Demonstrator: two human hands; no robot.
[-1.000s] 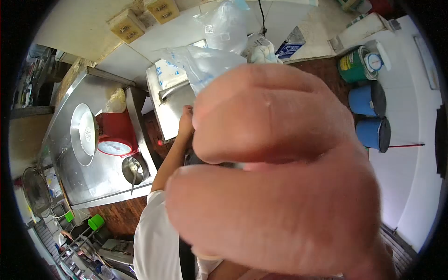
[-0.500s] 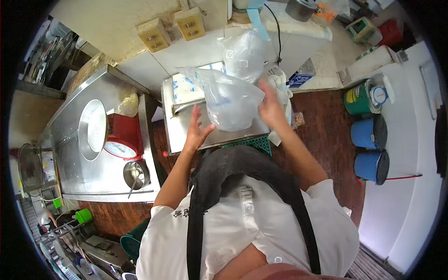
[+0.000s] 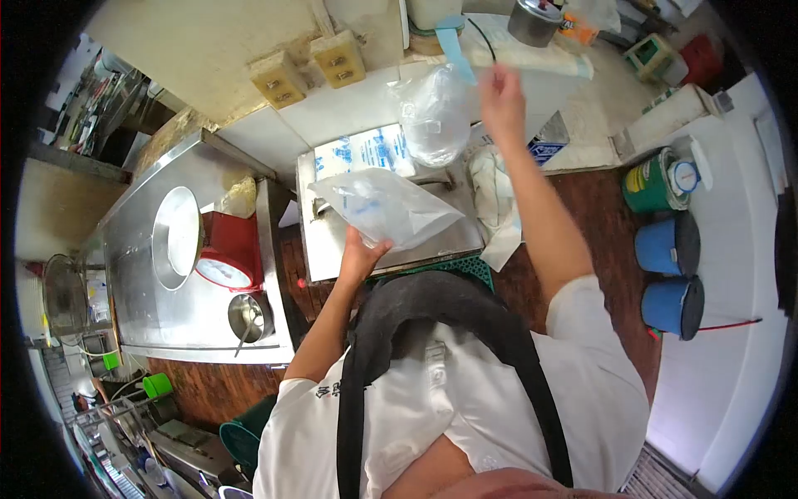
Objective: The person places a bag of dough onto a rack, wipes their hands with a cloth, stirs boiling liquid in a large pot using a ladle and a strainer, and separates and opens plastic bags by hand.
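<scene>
A clear plastic bag (image 3: pixel 386 204) lies puffed out over the small worktable, its pointed corner toward the right. My left hand (image 3: pixel 363 254) is at the bag's near edge, thumb on the near side, some fingers hidden by the plastic. Raised near the wall, my right hand (image 3: pixel 503 100) has its fingers curled together; whatever is in them, if anything, is too blurred to tell. Just left of it hangs a strip of light blue tape (image 3: pixel 453 46). A second, rounder clear bag (image 3: pixel 436 121) stands behind the first, beside a white packet with blue print (image 3: pixel 362 152).
On the left, a steel counter (image 3: pixel 137 283) bears a red scale (image 3: pixel 229 249) with a metal pan (image 3: pixel 177 237), and a steel pot (image 3: pixel 249 316). A white cloth (image 3: pixel 496 200) hangs over the worktable's right side. Blue buckets (image 3: pixel 665 308) line the right wall.
My right hand has left the bag's side and risen toward the wall. The bag has tipped lower and flattened, and my left hand has come against its near edge.
</scene>
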